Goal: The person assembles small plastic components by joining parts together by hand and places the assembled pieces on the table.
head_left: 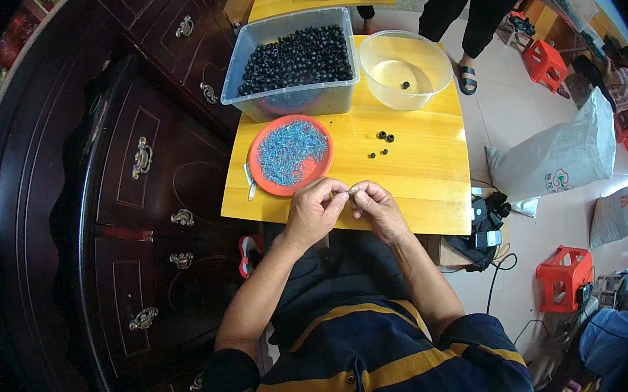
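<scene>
Currently, my left hand [312, 212] and right hand [380, 210] pinch one tiny thin piece [350, 191] near a round red plastic tray [254, 156].

Left grip [314, 212], tiny piece [352, 191], right grip [379, 211]

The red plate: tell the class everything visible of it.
The red plate is round and shallow, apparently plastic, with a raised rim. It lies flat on the yellow table, in front of the clear bin. Small bluish pieces cover most of it, leaving a barer patch lower right. The left hand is close; contact is unclear.
</scene>
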A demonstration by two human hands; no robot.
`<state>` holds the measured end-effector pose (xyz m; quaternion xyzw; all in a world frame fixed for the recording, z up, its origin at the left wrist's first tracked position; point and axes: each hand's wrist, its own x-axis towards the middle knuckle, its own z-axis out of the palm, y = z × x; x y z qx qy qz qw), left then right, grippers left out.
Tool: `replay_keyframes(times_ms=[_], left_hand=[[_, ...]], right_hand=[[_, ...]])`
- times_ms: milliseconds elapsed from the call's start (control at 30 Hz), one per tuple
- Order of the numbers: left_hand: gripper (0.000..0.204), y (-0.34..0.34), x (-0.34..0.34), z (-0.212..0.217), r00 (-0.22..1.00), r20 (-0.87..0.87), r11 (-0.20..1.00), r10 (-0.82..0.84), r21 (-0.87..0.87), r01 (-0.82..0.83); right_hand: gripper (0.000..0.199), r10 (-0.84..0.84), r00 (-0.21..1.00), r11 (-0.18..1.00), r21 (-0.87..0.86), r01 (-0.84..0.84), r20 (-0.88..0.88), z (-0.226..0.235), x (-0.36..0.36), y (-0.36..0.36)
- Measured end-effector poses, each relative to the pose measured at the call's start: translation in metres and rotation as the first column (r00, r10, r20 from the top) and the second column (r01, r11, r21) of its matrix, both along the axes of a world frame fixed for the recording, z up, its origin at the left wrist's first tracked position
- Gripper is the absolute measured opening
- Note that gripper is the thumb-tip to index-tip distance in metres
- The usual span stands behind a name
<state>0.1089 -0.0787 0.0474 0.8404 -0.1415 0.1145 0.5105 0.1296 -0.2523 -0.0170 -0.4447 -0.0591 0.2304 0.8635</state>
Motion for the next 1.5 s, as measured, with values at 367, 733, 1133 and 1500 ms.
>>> replay_keyframes(times_ms=[367, 733, 1133, 1500], left_hand=[[0.007, -0.014, -0.002, -0.002, 0.999, 0.041, 0.999, 0.033, 0.003, -0.033], [0.007, -0.009, 0.000, -0.002, 1.000, 0.010, 0.994, 0.030, 0.109, -0.031], [0.007, -0.004, -0.002, 0.008, 0.997, 0.067, 0.987, 0.024, 0.154, -0.034], [0.005, -0.005, -0.005, 0.011, 0.995, 0.096, 0.982, -0.010, 0.191, -0.009]], right_hand=[[0.034, -0.027, 0.993, 0.991, 0.126, 0.042, -0.112, -0.005, -0.002, -0.004], [0.022, -0.012, 0.990, 0.983, 0.181, 0.037, -0.138, -0.005, 0.001, -0.006], [0.025, -0.083, 0.996, 0.995, 0.056, 0.081, 0.027, -0.013, 0.001, -0.004], [0.019, -0.058, 0.998, 0.996, 0.065, 0.055, 0.035, -0.017, 0.003, -0.004]])
